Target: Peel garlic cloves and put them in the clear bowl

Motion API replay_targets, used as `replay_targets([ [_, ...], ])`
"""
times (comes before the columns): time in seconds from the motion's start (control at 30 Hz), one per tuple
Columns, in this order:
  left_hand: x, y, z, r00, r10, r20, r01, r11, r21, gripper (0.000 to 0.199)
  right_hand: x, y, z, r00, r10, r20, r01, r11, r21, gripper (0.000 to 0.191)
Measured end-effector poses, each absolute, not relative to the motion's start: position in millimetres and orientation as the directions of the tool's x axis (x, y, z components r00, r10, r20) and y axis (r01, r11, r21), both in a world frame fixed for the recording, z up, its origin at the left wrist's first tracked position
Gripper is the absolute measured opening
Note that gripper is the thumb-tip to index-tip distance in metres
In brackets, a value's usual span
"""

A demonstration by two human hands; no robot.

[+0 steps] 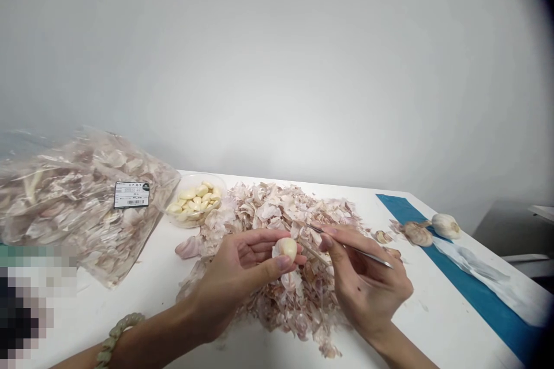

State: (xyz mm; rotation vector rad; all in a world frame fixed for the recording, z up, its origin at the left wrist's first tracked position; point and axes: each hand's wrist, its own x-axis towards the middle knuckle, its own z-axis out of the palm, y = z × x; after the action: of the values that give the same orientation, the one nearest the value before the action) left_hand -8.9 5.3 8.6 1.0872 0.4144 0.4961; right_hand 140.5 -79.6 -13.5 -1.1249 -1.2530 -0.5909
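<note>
Above the middle of the surface (147, 300), the fingers (259, 240) of the left hand (229, 279) curl around a garlic clove (285, 249), part-skinned. The fingers (329, 232) of the right hand (363, 285) pinch metal tweezers (361, 252), tips near the clove, over a heap of garlic skins (298, 305).

Pale garlic clove (285, 249) — skin half off

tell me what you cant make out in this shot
- The label on the plastic bag: head view, print too small to read.
- The garlic clove: head view, the left hand hides its underside.
- The thin metal tool: head view, the right hand hides part of it, so its exact kind cannot be told.
- The lower left corner: head view, a pixelated blur hides whatever is there.
- The blue strip: head view, the frame edge cuts off its lower end.
</note>
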Motion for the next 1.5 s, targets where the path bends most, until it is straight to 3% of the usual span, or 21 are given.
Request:
replay_targets([
  [0.53,-6,11,-5,0.881,0.470,0.063,-0.335,0.524,0.783,0.026,141,-78,-11,0.331,0.169,0.929,0.871,0.325,-0.369,0.025],
  [0.87,-6,8,-5,0.828,0.546,-0.129,-0.277,0.597,0.753,0.019,140,-79,-12,0.287,0.165,0.944,0.894,0.307,-0.326,0.030],
  [1.1,-5,7,1,0.823,0.540,-0.176,-0.265,0.640,0.721,0.020,142,-77,-10,0.241,0.177,0.954,0.924,0.257,-0.281,0.025],
  [1.5,-5,8,-1,0.826,0.539,-0.166,-0.290,0.657,0.696,0.019,144,-76,-12,0.272,0.173,0.947,0.916,0.253,-0.310,0.023],
])
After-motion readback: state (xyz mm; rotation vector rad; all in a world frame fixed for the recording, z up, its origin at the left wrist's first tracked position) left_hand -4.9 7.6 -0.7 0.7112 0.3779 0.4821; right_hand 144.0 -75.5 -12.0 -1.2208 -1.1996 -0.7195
